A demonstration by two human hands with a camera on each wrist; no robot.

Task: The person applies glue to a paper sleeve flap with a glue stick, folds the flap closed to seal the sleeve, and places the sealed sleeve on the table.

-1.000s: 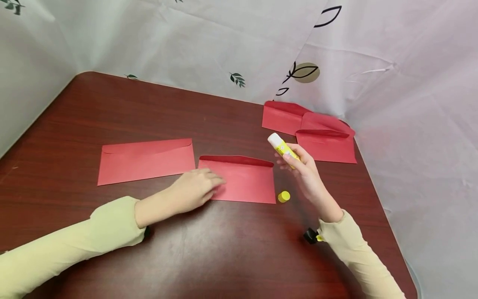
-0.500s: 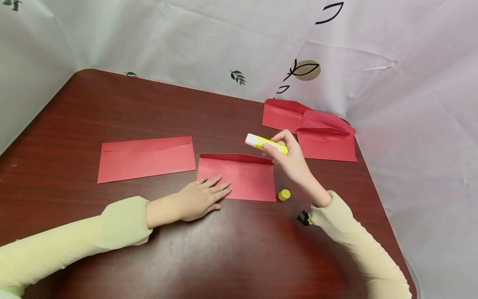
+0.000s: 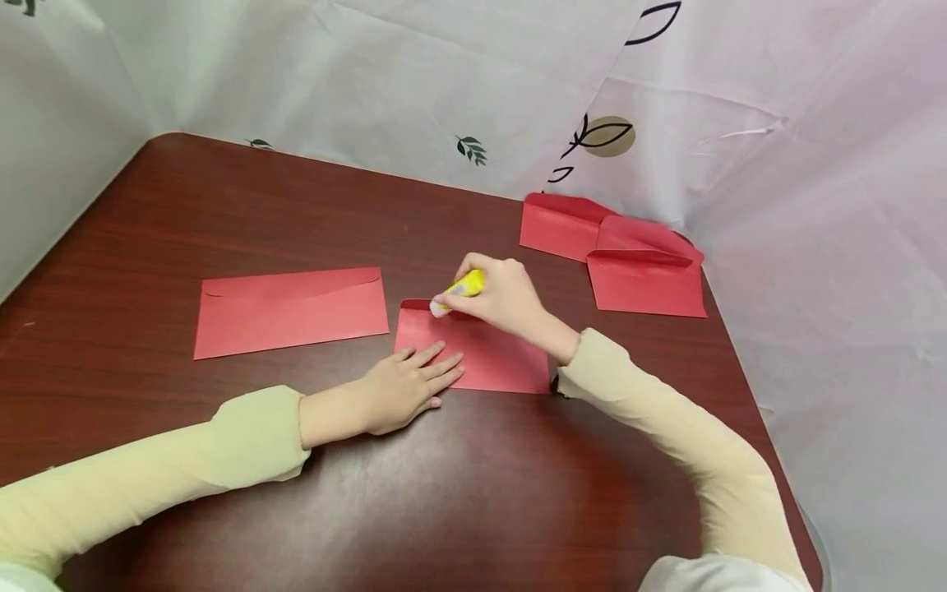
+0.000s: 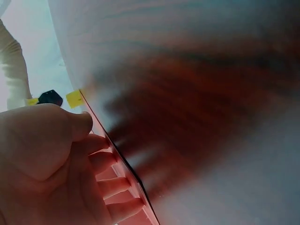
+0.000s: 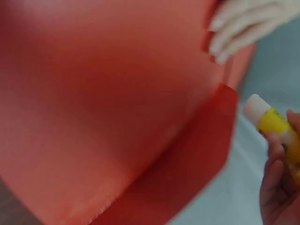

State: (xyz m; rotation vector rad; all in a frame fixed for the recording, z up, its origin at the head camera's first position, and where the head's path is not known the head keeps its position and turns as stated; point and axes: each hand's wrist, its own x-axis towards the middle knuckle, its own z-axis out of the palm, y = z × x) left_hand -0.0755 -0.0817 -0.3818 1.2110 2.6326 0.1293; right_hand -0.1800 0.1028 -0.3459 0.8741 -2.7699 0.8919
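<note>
A red envelope (image 3: 503,362) lies on the table in front of me, its flap (image 5: 187,159) lifted along the far edge. My left hand (image 3: 403,393) rests on its near left corner, fingers spread and straight; in the left wrist view the fingertips (image 4: 123,206) lie on the envelope by its edge. My right hand (image 3: 506,298) grips an uncapped yellow and white glue stick (image 3: 468,284), its white end tilted down close over the left end of the flap. The right wrist view shows the glue stick (image 5: 274,123) beside the flap, with thumb and fingers round its barrel.
Another red envelope (image 3: 292,316) with its flap folded down lies to the left. Several more red envelopes (image 3: 647,284) overlap at the back right of the brown table (image 3: 311,205). The yellow cap (image 4: 74,99) stands beside the envelope's right end. Pale curtains (image 3: 370,82) hang behind.
My right hand has brought the glue stick leftward from the right side to over the envelope flap, turning its white end down. My left hand has flattened onto the envelope's corner.
</note>
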